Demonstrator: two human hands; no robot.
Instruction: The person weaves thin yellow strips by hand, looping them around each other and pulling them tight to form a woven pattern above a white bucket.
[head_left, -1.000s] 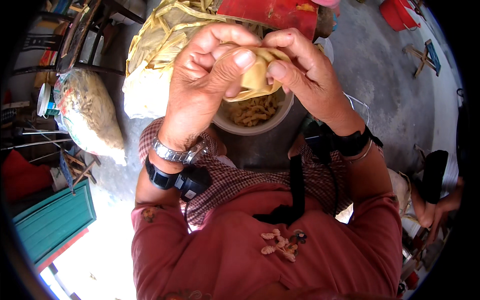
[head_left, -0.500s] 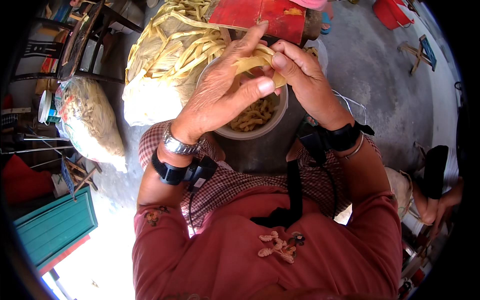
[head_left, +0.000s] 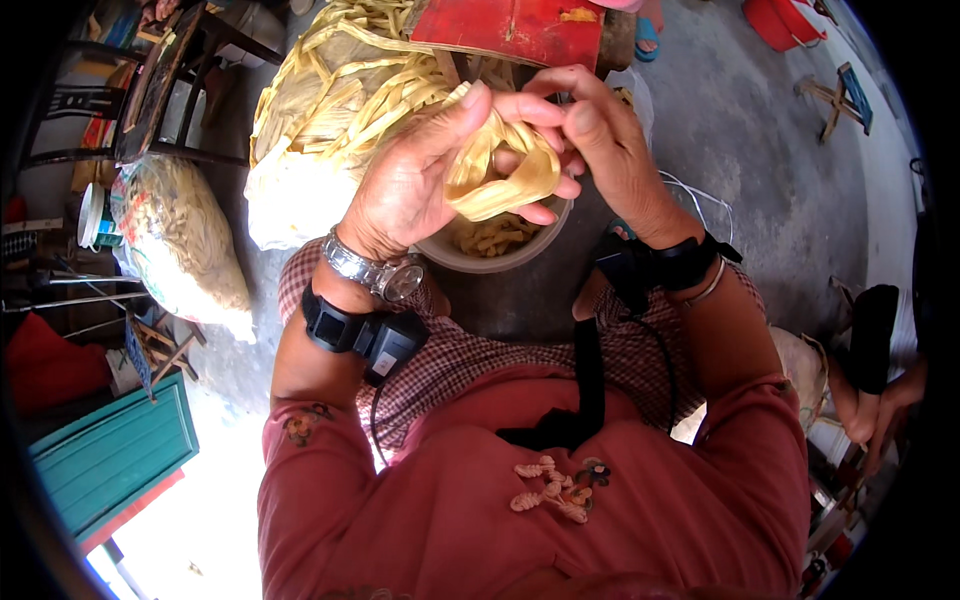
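Observation:
A flat, pale yellow strip (head_left: 515,190), fibrous in look and bent into a wide loop, hangs between my hands above a white bucket. My left hand (head_left: 415,170) has its palm turned up and holds the loop with thumb and fingers; some fingers pass behind the strip. My right hand (head_left: 610,140) is closed in a pinch at the loop's right upper side, fingertips partly hidden. Below, short knotted yellow pieces (head_left: 485,238) lie in the bucket (head_left: 490,266). To the left, a heap of long yellow strips (head_left: 345,90) rests on a pale sack.
A red board (head_left: 510,35) stands just beyond my hands. A filled plastic bag (head_left: 185,230) lies on the floor at left, beside a dark wooden chair (head_left: 85,100). At right are a small folding stool (head_left: 845,102), a red bucket (head_left: 775,28) and another person's arm (head_left: 875,415).
My left hand has rolled palm up, and the strip has opened into a wide loop facing me. The right hand has stayed close, shifting slightly upward.

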